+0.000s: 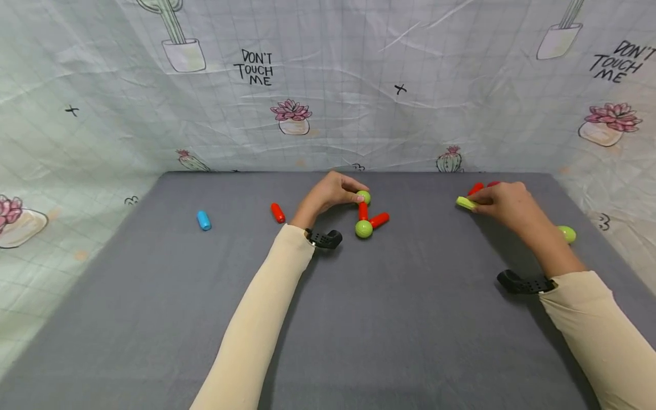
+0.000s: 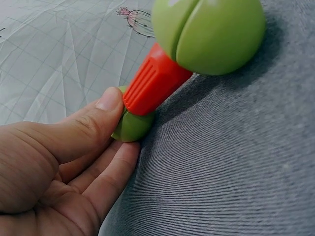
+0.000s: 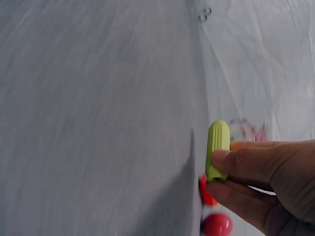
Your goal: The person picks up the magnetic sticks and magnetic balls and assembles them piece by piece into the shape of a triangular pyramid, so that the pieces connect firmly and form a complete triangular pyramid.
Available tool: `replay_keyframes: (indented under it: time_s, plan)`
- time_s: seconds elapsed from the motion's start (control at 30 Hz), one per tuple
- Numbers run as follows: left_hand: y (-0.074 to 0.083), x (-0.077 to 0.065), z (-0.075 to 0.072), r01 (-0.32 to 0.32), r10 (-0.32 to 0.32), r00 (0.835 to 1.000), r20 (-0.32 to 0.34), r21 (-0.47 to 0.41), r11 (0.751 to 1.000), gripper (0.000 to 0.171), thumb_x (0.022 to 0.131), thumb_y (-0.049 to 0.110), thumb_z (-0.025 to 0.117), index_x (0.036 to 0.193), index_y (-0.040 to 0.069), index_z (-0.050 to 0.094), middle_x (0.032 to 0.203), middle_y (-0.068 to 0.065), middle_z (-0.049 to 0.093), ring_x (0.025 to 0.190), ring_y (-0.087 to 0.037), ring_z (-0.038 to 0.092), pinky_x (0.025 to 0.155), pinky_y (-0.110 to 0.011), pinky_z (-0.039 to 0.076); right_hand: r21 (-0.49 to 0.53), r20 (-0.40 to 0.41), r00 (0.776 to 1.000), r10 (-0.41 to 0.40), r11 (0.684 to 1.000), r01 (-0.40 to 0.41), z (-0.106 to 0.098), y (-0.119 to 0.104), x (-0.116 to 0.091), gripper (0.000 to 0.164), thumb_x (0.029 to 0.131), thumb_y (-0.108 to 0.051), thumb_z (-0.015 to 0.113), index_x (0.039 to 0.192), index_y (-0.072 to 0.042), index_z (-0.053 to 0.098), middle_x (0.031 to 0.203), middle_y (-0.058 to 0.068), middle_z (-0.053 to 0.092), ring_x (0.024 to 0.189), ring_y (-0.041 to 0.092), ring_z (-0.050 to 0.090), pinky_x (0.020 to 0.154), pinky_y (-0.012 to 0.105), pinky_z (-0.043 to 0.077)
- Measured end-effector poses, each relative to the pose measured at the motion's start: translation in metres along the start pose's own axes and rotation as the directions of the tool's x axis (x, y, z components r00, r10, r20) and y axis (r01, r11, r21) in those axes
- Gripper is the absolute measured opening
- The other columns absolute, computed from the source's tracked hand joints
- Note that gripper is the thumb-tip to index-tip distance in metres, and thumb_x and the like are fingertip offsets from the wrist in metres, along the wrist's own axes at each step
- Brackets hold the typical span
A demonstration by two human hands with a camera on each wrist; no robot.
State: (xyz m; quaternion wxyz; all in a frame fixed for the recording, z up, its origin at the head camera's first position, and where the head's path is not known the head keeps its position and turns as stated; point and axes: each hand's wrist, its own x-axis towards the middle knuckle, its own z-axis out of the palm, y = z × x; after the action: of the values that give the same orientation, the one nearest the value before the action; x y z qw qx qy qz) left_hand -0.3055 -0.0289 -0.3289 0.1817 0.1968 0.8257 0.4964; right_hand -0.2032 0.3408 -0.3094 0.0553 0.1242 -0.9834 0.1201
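Fingers and thumb of my left hand (image 1: 330,193) pinch the far green ball (image 1: 364,195) of a small construction-toy assembly. A ridged red stick (image 2: 156,81) joins that ball to a grooved green ball (image 1: 364,229) in front, which lies close on the grey cloth. From this front ball a second red stick (image 1: 380,220) points out to the right. Over at the right, my right hand (image 1: 507,205) pinches a ridged yellow-green stick (image 3: 217,142) between thumb and fingers, above the cloth.
On the left lie a blue stick (image 1: 204,220) and a red stick (image 1: 278,213). Behind my right hand are another red stick (image 1: 475,188) and a dark red ball (image 1: 493,184). A green ball (image 1: 568,234) is partly hidden by the right forearm. A printed curtain (image 1: 348,131) hangs behind.
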Motion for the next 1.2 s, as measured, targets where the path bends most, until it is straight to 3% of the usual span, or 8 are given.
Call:
replay_keyframes:
  time_s: [0.2,0.37,0.8,1.2]
  plan:
    - [0.000,0.000,-0.002,-0.014,0.015,1.000,-0.009,0.015,1.000,0.030,0.089,0.012,0.080,0.118,0.006,0.077,0.113,-0.008,0.076,0.106,-0.017,0.061,0.083,-0.023,0.049,0.047,0.056,0.998,-0.032,0.998,0.029,0.004,-0.031,0.023,0.030,0.093,-0.009,0.074,0.120,0.002,0.073,0.108,0.022,0.074,0.092,0.038,0.070,0.068,0.045,0.056]
    - [-0.001,-0.001,-0.002,-0.001,0.001,1.000,-0.007,0.007,1.000,0.030,0.089,0.010,0.080,0.118,0.005,0.077,0.113,-0.008,0.076,0.102,-0.016,0.060,0.081,-0.023,0.049,0.078,0.032,0.994,-0.101,0.992,0.098,0.011,-0.051,0.035,0.026,0.091,-0.008,0.076,0.116,-0.001,0.076,0.107,0.019,0.075,0.090,0.032,0.071,0.068,0.041,0.056]
    - [0.000,0.000,-0.001,-0.005,0.005,1.000,-0.003,0.028,1.000,0.030,0.089,0.013,0.079,0.119,0.008,0.077,0.116,-0.006,0.075,0.107,-0.015,0.060,0.084,-0.022,0.049,0.112,0.016,0.977,-0.214,0.971,0.211,0.022,-0.083,0.056,0.024,0.090,-0.008,0.078,0.113,-0.003,0.078,0.107,0.015,0.076,0.094,0.031,0.072,0.076,0.047,0.057]
    - [0.000,0.002,-0.001,-0.018,0.018,1.000,-0.003,0.039,0.999,0.029,0.089,0.013,0.079,0.118,0.007,0.077,0.115,-0.006,0.076,0.103,-0.013,0.061,0.082,-0.021,0.048,0.157,0.090,0.971,-0.223,0.965,0.208,0.034,-0.103,0.072,0.027,0.092,-0.009,0.076,0.118,-0.003,0.076,0.112,0.014,0.075,0.099,0.030,0.072,0.081,0.046,0.057]
